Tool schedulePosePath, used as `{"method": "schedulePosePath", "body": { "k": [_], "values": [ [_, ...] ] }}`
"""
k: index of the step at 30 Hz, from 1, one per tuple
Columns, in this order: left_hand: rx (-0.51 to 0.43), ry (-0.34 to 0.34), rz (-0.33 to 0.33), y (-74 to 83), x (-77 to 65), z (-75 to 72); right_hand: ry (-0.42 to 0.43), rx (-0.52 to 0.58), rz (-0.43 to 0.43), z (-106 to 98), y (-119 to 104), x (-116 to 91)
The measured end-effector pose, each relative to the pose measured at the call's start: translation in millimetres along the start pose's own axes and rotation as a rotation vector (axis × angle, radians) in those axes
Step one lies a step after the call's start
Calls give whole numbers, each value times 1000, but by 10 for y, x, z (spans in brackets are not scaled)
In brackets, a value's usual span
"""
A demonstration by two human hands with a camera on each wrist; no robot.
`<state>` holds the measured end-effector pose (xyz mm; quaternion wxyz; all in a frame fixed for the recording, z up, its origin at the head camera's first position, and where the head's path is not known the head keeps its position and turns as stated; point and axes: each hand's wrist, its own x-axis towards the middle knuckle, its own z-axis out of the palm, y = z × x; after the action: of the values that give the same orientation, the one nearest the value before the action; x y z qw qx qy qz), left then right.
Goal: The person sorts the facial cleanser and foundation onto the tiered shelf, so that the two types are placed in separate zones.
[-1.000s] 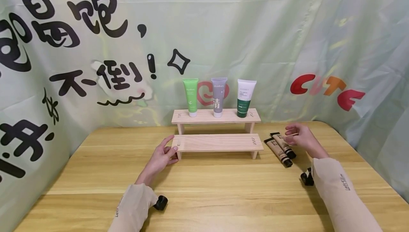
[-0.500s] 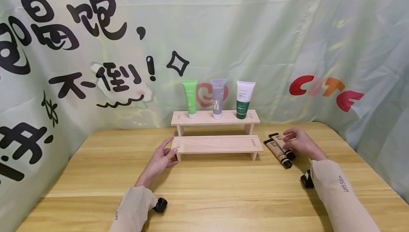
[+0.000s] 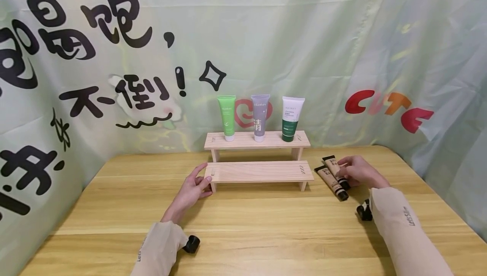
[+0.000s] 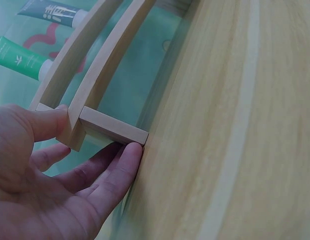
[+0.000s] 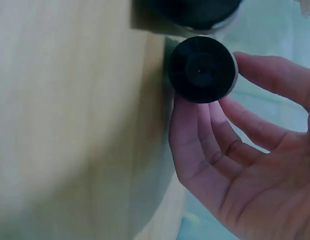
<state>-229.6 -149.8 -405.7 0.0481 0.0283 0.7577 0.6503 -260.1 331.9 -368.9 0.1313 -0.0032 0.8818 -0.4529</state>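
Note:
At the left end of the low pale wooden shelf (image 3: 258,171), my left hand (image 3: 192,187) holds its corner. In the left wrist view the thumb lies against the board while the fingertips touch the shelf leg (image 4: 115,125). Two tan squeeze tubes with black caps lie side by side right of the shelf. My right hand (image 3: 359,170) has its thumb and fingers on either side of the farther tan tube (image 3: 332,166); its round black cap (image 5: 202,70) shows between them in the right wrist view. The nearer tan tube (image 3: 330,182) lies alongside.
Behind the low shelf, a higher wooden shelf (image 3: 243,144) carries a green tube (image 3: 227,117), a purple tube (image 3: 261,113) and a white-and-green tube (image 3: 292,117), all upright on their caps. A printed curtain (image 3: 304,47) hangs behind the wooden table (image 3: 258,233).
My right hand has lowered onto the farther tan tube and closed its fingers around it; that tube has shifted slightly. The left hand stays at the shelf corner.

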Motion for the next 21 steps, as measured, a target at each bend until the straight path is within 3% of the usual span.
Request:
{"method": "schedulePosePath", "body": {
  "k": [21],
  "values": [
    [12, 7, 0, -6, 4, 8, 137, 106, -50, 9, -262, -66]
  ]
}}
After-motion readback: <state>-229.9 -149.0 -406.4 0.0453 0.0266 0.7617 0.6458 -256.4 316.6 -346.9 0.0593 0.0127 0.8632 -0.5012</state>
